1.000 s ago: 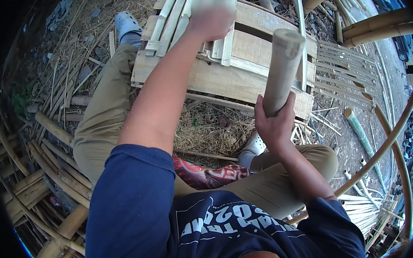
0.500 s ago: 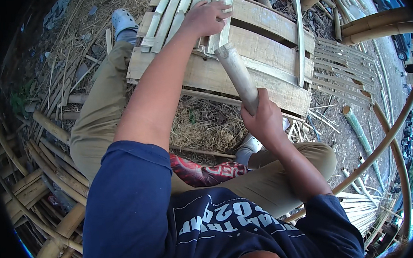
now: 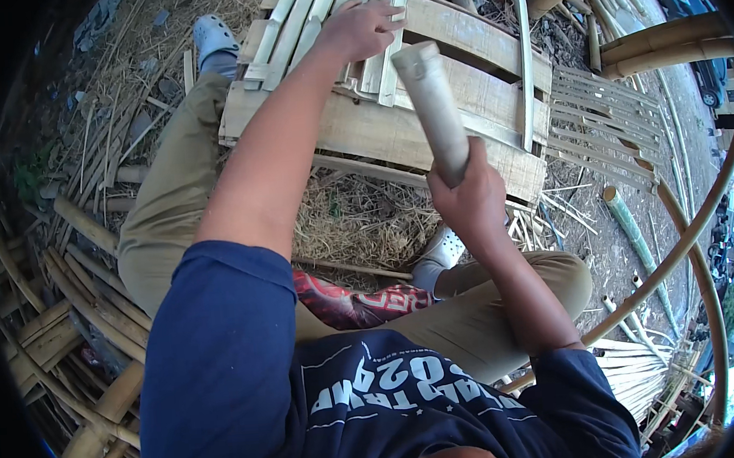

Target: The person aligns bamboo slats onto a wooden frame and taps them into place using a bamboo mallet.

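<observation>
Bamboo slats (image 3: 298, 29) lie side by side across a low platform of wooden planks (image 3: 360, 132). My left hand (image 3: 359, 32) rests on the rightmost slats, its fingers bent over a pale bamboo slat (image 3: 392, 65); the fingertips are partly hidden. My right hand (image 3: 471, 189) is wrapped round the lower end of a thick, short bamboo piece (image 3: 433, 101). That piece points up and away, tilted to the left, and its far end is held above the planks. Another upright-running slat (image 3: 526, 73) crosses the planks at the right.
My legs (image 3: 173, 187) straddle the platform's near side, with straw (image 3: 362, 216) between them. A slatted bamboo panel (image 3: 606, 123) lies to the right. Bamboo poles (image 3: 92, 308) are piled at the left, and a curved pole (image 3: 683, 245) arches at the right.
The thick bamboo piece has risen, its far end swinging up and slightly right with my right hand. My left hand stays on the slats. The whole view has shifted slightly.
</observation>
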Tool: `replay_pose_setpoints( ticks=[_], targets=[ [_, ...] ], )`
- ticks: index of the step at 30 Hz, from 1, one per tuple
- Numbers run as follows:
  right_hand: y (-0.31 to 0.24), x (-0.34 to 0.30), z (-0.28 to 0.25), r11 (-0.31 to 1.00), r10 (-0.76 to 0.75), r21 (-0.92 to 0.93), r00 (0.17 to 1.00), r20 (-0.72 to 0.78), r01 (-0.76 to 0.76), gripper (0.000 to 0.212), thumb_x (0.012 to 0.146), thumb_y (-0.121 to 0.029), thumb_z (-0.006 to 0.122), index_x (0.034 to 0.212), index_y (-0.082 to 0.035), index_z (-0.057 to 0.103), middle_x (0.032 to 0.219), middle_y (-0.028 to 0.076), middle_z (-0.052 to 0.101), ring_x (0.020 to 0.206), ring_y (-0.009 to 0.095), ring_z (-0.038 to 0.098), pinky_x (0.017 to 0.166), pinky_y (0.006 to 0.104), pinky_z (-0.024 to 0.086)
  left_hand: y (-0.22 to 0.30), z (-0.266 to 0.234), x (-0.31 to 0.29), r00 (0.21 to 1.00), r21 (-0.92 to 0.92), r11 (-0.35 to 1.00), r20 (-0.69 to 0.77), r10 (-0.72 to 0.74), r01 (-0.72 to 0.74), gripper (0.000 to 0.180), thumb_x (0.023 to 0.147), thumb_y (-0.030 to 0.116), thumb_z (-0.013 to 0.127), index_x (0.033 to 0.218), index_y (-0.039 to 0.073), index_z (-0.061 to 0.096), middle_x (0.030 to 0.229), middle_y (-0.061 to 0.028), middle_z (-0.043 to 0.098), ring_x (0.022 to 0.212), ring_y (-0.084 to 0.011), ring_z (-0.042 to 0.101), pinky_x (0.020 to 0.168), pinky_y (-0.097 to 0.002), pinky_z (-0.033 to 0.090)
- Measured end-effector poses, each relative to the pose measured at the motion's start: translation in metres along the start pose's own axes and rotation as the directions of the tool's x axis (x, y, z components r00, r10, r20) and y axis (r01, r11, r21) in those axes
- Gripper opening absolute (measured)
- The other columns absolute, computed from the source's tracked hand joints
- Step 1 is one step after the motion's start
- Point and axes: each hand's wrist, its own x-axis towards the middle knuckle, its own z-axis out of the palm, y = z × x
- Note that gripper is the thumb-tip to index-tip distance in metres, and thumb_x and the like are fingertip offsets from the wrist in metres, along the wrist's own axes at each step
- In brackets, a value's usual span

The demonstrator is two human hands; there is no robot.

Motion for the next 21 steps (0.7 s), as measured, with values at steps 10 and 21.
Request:
replay_pose_setpoints(
  ticks=[10,21],
  targets=[
    [0.030,0.036,0.001,0.993,0.086,0.079,0.993,0.076,-0.092,0.048,0.086,-0.030,0.077,0.116,0.002,0.058,0.087,0.029,0.072,0.082,0.048,0.072,0.073,0.0521,0.056,-0.002,0.004,0.002,0.998,0.023,0.999,-0.045,0.040,-0.039,0.042,0.095,0.031,0.068,0.136,0.031,0.071,0.155,0.0101,0.055,0.147,-0.0141,0.046,0.126,-0.0400,0.030],
    [0.012,-0.004,-0.011,0.981,0.132,0.093,0.935,0.330,-0.171,0.052,0.089,-0.027,0.078,0.125,0.003,0.056,0.096,0.028,0.071,0.087,0.041,0.074,0.077,0.0484,0.055,0.002,0.002,0.000,0.998,-0.012,1.000,-0.056,0.001,-0.001,0.043,0.091,0.020,0.062,0.130,0.035,0.074,0.154,0.0099,0.057,0.147,-0.0106,0.046,0.128,-0.0374,0.028]
  ],
)
